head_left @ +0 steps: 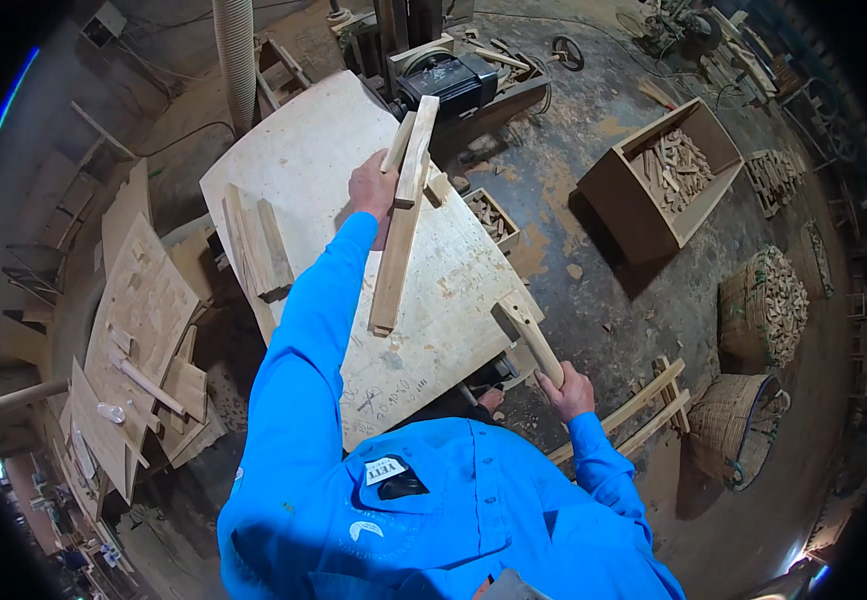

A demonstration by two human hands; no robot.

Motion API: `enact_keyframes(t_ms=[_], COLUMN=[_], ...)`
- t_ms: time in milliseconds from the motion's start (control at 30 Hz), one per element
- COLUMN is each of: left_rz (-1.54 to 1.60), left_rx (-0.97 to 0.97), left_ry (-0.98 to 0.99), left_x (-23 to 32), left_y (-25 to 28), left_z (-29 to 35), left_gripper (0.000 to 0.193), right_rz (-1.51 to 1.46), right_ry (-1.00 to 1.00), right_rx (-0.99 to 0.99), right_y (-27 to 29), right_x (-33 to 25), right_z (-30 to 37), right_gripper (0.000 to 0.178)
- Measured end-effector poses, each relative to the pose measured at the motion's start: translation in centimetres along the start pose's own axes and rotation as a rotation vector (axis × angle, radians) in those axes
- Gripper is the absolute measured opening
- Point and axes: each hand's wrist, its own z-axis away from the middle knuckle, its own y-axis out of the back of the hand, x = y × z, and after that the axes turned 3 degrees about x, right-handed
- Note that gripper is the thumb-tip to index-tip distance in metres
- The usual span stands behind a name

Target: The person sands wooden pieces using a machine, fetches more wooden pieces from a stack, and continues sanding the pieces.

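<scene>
At the far side of the pale plywood table, my left hand is closed around the near end of a short wooden strip. Right beside it lies a thicker wooden piece, resting over a long wooden board that slants toward me. My right hand grips the near end of another wooden strip, whose far end reaches the table's right edge. Holes or dark marks show on that strip. The fingertips of both hands are partly hidden.
Several wooden strips lie on the table's left. Beyond the table sits a black motor, beside a ribbed hose. A box of wood offcuts and woven baskets stand right; a wooden frame lies near my right arm. Plywood sheets lean left.
</scene>
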Motion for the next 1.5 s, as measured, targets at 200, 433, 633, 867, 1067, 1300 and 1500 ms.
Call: enact_keyframes(t_ms=[200,433,633,867,1067,1300,1500], left_rz=[-0.163,-0.268,-0.129,-0.109,-0.104,-0.152,-0.18], left_rx=[0.001,0.038,-0.353,-0.228,-0.277,-0.291,-0.257], left_ry=[-0.038,-0.508,-0.275,-0.427,-0.443,-0.472,-0.501], left_x=[-3.0,-5.1,-3.5,-4.0,-4.3,-3.0,-2.8], left_y=[1.4,1.2,0.4,-0.8,-0.9,-1.0,-0.5], left_z=[-1.4,0.1,-0.9,-3.0,-3.0,-2.7,-2.9], left_gripper=[0.046,0.054,0.045,0.035,0.035,0.03,0.026], right_rz=[0.013,0.026,0.025,0.045,0.043,0.043,0.036], right_ry=[0.006,-0.01,-0.019,-0.004,0.004,-0.01,0.013], right_rx=[-0.034,-0.014,-0.016,-0.031,-0.032,-0.037,-0.033], right_y=[0.9,0.6,0.4,-0.2,-0.7,-1.5,-1.9], right_x=[-1.2,-0.6,-0.2,-0.3,0.2,0.8,1.1], right_z=[-0.3,0.0,0.0,-0.1,-0.3,-0.2,-0.8], right_gripper=[0.048,0.049,0.048,0.047,0.045,0.04,0.044])
